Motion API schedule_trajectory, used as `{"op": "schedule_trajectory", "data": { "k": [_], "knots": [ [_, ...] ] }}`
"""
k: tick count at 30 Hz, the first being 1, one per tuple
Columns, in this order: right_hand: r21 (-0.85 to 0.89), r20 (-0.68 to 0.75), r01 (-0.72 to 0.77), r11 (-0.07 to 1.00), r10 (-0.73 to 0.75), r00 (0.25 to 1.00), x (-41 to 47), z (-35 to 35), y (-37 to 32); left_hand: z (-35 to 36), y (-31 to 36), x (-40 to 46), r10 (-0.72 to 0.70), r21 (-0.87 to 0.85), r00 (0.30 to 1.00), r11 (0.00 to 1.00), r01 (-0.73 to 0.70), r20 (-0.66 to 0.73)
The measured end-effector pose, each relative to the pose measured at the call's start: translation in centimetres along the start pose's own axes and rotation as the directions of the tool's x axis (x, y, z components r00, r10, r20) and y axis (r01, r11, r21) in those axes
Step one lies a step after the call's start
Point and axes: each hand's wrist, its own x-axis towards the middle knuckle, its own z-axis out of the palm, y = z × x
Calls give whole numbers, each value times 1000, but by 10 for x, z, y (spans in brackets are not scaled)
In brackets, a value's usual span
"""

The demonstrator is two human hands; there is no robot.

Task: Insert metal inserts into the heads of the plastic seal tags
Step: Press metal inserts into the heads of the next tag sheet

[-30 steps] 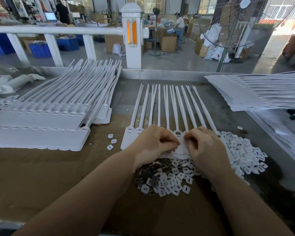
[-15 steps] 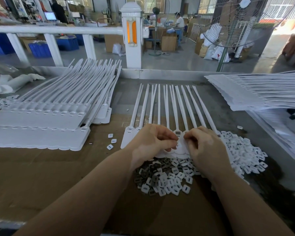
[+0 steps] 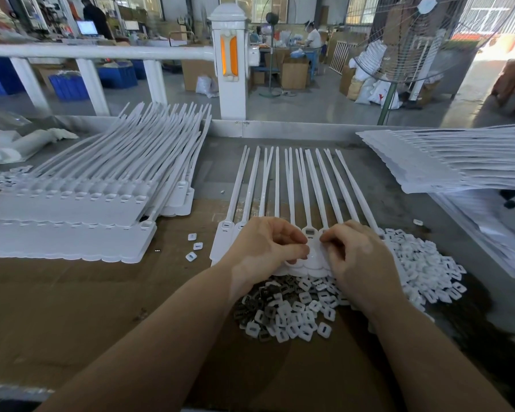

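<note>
A strip of seal tags (image 3: 283, 185), light and flexible, is pinched at its stiffer heads by the curled left hand (image 3: 266, 246) and right hand (image 3: 359, 258), above loose, small, slippery-looking inserts (image 3: 292, 310) on the worktop (image 3: 72, 316).

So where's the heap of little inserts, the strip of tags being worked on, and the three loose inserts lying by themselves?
Heap of inserts (image 3: 295, 319), head view: middle of the heap, below the hands.
Strip of tags (image 3: 292, 179), head view: on a tail, mid-length.
Three loose inserts (image 3: 197, 246), head view: the middle one.
</note>
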Motion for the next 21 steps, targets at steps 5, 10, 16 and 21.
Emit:
{"op": "schedule_trajectory", "data": {
  "k": [5,10,16,21],
  "knots": [
    [-2,-4,4,1000,-4,1000,0,0,0,0,0,1,-21,-30,1000,999,20,-14],
    [-1,-9,-1,1000,1,1000,-1,1,1,-2,-2,3,-52,-72,999,996,50,-17],
    [-4,-13,0,1000,0,1000,0,1,1,-2,-3,3,-65,-84,998,994,63,-17],
    [0,-6,-11,1000,11,1000,0,1,1,-27,4,-2,-57,-35,991,998,53,-124]
  ]
}}
